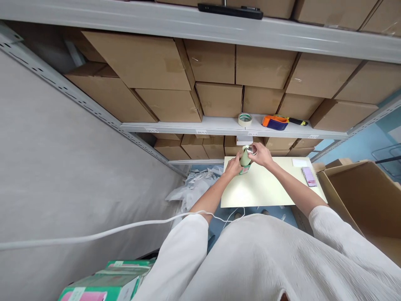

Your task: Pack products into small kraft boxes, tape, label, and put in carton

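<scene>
A pale green bottle stands upright over the pale yellow board, its lower end at a small green-and-pink box. My left hand is closed round the left side of the bottle and box; its fingers are partly hidden. In my right hand a shiny silver cup-shaped piece is pinched beside the top of the bottle. Whether that piece touches the bottle I cannot tell.
Cardboard boxes fill the metal shelves ahead. A tape roll and an orange-and-blue tape dispenser lie on the middle shelf. A phone rests on the board. An open carton stands right. A white cable crosses my left arm.
</scene>
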{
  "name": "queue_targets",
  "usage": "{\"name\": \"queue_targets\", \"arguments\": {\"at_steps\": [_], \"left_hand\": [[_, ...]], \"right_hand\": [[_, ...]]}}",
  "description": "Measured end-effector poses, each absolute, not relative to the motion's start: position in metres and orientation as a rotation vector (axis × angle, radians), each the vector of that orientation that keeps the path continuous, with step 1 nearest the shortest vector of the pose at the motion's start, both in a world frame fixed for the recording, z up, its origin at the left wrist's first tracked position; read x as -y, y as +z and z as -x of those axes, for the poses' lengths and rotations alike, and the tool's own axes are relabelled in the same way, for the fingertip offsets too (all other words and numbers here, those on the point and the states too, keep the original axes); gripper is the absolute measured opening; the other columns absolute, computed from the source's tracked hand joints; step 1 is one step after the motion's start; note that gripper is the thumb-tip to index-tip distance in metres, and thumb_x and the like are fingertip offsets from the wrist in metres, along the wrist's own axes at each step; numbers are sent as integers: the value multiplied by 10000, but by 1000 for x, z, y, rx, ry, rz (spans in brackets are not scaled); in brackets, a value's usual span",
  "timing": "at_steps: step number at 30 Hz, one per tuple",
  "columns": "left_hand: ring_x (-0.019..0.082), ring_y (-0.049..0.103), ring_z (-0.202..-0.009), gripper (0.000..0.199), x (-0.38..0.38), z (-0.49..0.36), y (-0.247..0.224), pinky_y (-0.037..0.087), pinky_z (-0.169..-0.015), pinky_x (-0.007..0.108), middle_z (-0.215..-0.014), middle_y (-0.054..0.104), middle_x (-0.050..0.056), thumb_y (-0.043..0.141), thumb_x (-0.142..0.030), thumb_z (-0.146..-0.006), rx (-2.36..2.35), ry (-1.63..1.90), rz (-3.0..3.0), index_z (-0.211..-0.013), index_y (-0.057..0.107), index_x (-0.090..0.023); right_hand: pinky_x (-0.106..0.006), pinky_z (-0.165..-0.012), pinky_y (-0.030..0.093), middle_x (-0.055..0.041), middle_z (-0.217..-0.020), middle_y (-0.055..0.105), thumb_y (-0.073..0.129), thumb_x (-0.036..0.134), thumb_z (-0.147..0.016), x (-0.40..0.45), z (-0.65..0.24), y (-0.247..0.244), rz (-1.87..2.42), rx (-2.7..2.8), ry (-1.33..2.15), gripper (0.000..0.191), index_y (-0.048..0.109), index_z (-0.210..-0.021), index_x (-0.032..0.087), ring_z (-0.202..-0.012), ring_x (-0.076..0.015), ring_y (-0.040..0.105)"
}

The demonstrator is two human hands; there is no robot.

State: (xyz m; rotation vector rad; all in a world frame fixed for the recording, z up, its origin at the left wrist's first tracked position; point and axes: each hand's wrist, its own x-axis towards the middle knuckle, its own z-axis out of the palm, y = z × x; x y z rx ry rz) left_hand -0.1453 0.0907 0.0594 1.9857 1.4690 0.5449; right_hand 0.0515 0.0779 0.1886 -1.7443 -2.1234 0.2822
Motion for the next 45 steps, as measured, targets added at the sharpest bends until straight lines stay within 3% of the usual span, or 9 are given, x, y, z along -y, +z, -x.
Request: {"name": "queue_targets", "arguments": {"at_steps": [5,13,17,20,24,29,33,41,45], "left_hand": [[398,587,-1420,1087,-88,148,59,429,-1158,480,-1509,648,198,889,-357,-797,-1470,432,-2051,-1682,269,-230],[420,354,-1593,929,-73,148,92,235,-1291,576,-1696,447,200,799,-225,-778,-1432,499,-2101,-1631,431,-200],[344,555,-1427,680,-70,137,118,396,-1212,497,-1561,597,155,654,-281,-925,-1300,740,-1953,-1586,511,-210],[305,681,-1218,651,-68,121,132,524,-1069,416,-1406,697,130,775,-424,-890,-1198,748,-1805,-1481,610,-209],[337,707,-1163,644,-64,104,136,549,-1039,438,-1282,753,123,903,-466,-778,-1194,762,-1762,-1329,699,-201],[327,709,-1230,735,-61,99,133,555,-1069,455,-1326,748,167,890,-542,-809,-914,826,-1386,-1395,650,-169],[344,687,-1281,792,-62,99,139,534,-1113,467,-1331,753,164,849,-665,-813,-731,717,-1207,-1399,670,-163],[361,710,-1224,767,-56,85,143,562,-1068,468,-1290,764,161,949,-541,-725,-983,746,-1365,-1349,711,-162],[361,704,-1239,810,-54,81,139,572,-1063,473,-1335,740,174,988,-469,-687,-1093,807,-1439,-1370,676,-168]], "right_hand": [[-355,-836,509,-64,-990,679,660,404,-906,-82,-64,189,1529,1987,282,337,664,-1200,238,-935,-264,633],[-377,-854,514,-80,-966,696,663,418,-888,-88,-88,194,1512,1869,272,301,729,-1109,224,-905,-271,635],[-397,-867,530,-82,-973,736,675,438,-868,-89,-98,194,1557,1792,364,301,770,-1058,224,-871,-267,659],[-424,-911,544,-83,-997,769,675,458,-871,-89,-101,194,1583,1733,444,290,794,-1014,234,-895,-276,686],[-467,-977,563,-80,-1014,790,715,533,-865,-85,-104,191,1585,1620,568,340,810,-1015,244,-940,-291,707],[-478,-999,605,-105,-1216,775,728,722,-841,-78,-115,186,1382,1414,944,620,765,-1228,240,-1143,-312,704],[-449,-954,637,-87,-1325,741,787,732,-806,-72,-122,189,1278,1338,1204,747,679,-1397,288,-1177,-292,701],[-421,-754,679,-55,-972,721,846,669,-753,-70,-119,189,1482,1247,1033,718,675,-1304,242,-944,-261,702],[-472,-878,660,-60,-985,719,775,666,-828,-72,-120,188,1594,1337,868,624,694,-1280,244,-962,-268,705]]}}
